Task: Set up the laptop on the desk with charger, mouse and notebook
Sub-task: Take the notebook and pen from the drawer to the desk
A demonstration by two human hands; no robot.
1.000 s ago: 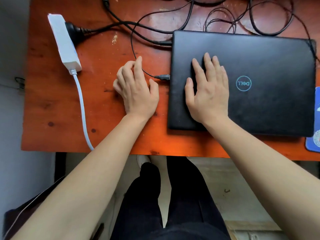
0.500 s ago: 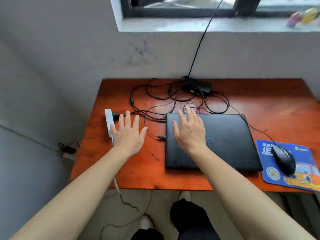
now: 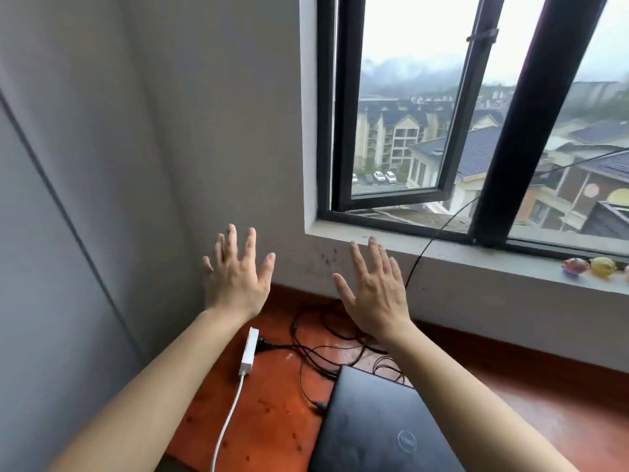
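A black laptop [image 3: 377, 427] lies lid-closed on the reddish wooden desk [image 3: 272, 420] at the bottom of the view. A thin black cable [image 3: 308, 393] runs to a plug at its left edge, and more black cables [image 3: 326, 352] tangle behind it. My left hand [image 3: 236, 274] and my right hand [image 3: 372, 291] are raised in the air above the desk, fingers spread, palms away from me, holding nothing. The mouse and notebook are out of view.
A white power strip [image 3: 247, 350] with a white cord [image 3: 226, 424] lies on the desk's left side. A grey wall stands close behind the desk. The window [image 3: 401, 131] above has a pane swung open, and small colourful toys [image 3: 590, 266] sit on the sill.
Both hands have lifted off the desk and laptop and now hover spread in the air. The camera has tilted up from the desk to the wall and window.
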